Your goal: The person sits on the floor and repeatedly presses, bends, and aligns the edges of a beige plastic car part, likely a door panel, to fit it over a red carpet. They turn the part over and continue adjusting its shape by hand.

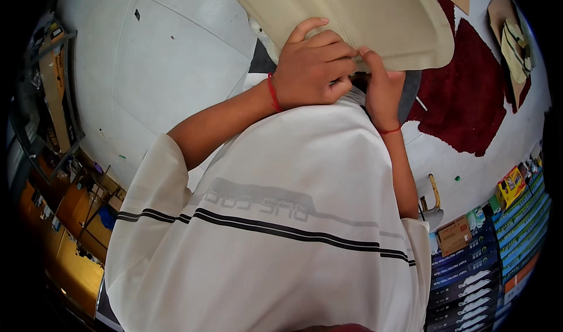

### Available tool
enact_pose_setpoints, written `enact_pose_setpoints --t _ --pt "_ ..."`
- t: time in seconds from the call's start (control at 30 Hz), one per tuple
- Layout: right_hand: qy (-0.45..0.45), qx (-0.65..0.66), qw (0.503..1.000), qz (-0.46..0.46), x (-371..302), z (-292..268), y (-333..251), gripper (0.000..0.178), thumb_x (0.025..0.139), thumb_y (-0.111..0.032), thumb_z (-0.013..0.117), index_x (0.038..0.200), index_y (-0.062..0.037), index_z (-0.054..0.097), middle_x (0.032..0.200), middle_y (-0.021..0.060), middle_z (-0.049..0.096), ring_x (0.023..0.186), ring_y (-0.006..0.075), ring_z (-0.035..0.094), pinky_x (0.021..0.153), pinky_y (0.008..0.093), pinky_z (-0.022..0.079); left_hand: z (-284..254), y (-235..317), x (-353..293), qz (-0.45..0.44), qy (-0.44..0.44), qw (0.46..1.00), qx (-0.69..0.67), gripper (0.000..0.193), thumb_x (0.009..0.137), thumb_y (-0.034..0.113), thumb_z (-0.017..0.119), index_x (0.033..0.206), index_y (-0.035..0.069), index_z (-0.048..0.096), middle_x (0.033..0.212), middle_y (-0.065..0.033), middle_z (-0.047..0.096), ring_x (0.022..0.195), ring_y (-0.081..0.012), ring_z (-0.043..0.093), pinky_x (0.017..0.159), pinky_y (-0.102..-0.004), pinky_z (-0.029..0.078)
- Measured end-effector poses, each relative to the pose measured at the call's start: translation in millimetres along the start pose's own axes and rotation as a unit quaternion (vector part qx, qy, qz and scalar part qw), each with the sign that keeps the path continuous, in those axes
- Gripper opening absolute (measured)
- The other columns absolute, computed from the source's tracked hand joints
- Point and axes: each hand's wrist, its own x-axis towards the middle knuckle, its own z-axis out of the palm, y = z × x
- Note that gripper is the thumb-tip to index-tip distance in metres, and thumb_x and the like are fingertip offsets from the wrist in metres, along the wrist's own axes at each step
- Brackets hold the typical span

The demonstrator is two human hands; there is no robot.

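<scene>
I had pale tiled floor (176, 56) at upper left, small dark scrap (137, 15) lying there. Dark red sheet (472, 103) was spread at right of frame. At far left I saw a grey rack (73, 91) with a brown box (51, 88). Lower left I logged a blue item (107, 217), kind unclear. Lower right, I had stacked blue boxes (469, 261), brown carton (454, 236) near their top.

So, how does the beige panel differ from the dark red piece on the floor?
The beige panel has smooth, rounded edges; the dark red piece has ragged ones. The left hand and right hand touch the beige panel; the dark red piece lies untouched.
</scene>
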Motion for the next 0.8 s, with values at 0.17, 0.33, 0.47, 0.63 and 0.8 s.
enact_pose_setpoints --t 0.17,0.33,0.47,0.63,0.8 --pt "-0.037 -0.054 0.996 -0.055 -0.1 -5.8 10.5 0.004 0.09 -0.002 0.068 0.089 0.0023 0.068 0.089 0.0001 0.067 0.077 0.0083 0.059 0.065 0.025 0.048 2.8 -8.2 -8.8 0.047 0.002 0.999 -0.005 0.012 0.068 0.008 0.069 0.074 0.019 0.071 0.086 0.0108 0.07 0.083 -0.0098 0.065 0.106 -0.0423 0.042" --pt "-0.057 -0.19 0.967 -0.161 11.5 -20.5 29.5 0.007 0.088 -0.004 0.071 0.089 0.0022 0.069 0.089 0.0004 0.068 0.078 0.0095 0.06 0.067 0.0256 0.048 -6.8 -9.9 -4.8 0.062 -0.024 0.997 -0.028 0.016 0.069 0.008 0.071 0.079 0.021 0.074 0.088 0.0114 0.07 0.088 -0.009 0.065 0.106 -0.0412 0.043" --pt "-0.014 -0.009 0.994 0.104 3.3 -0.5 9.6 0.007 0.086 -0.004 0.072 0.089 0.0022 0.07 0.087 0.0005 0.068 0.079 0.0099 0.061 0.068 0.026 0.048 -11.6 -19.5 -2.3 0.103 -0.061 0.992 -0.026 0.019 0.07 0.009 0.072 0.083 0.023 0.076 0.089 0.0127 0.07 0.089 -0.0092 0.065 0.106 -0.0425 0.043" --pt "-0.066 -0.067 0.995 0.03 7.8 -15.3 20.0 0.009 0.086 -0.002 0.071 0.093 0.0026 0.071 0.091 0.003 0.07 0.082 0.012 0.063 0.071 0.0274 0.052 -15.6 -21.4 -2.1 0.14 -0.073 0.987 -0.023 0.022 0.071 0.01 0.072 0.087 0.024 0.078 0.09 0.014 0.07 0.09 -0.0094 0.065 0.107 -0.0441 0.043" --pt "-0.157 -0.025 0.987 0.027 5.2 -25.2 22.2 0.011 0.087 0.0 0.068 0.096 0.0041 0.071 0.095 0.0052 0.071 0.085 0.0137 0.065 0.075 0.0289 0.054 -18.1 -24.3 -1.4 0.147 -0.079 0.986 -0.001 0.015 0.072 0.013 0.074 0.083 0.022 0.077 0.09 0.013 0.071 0.087 -0.0114 0.064 0.108 -0.0448 0.043"
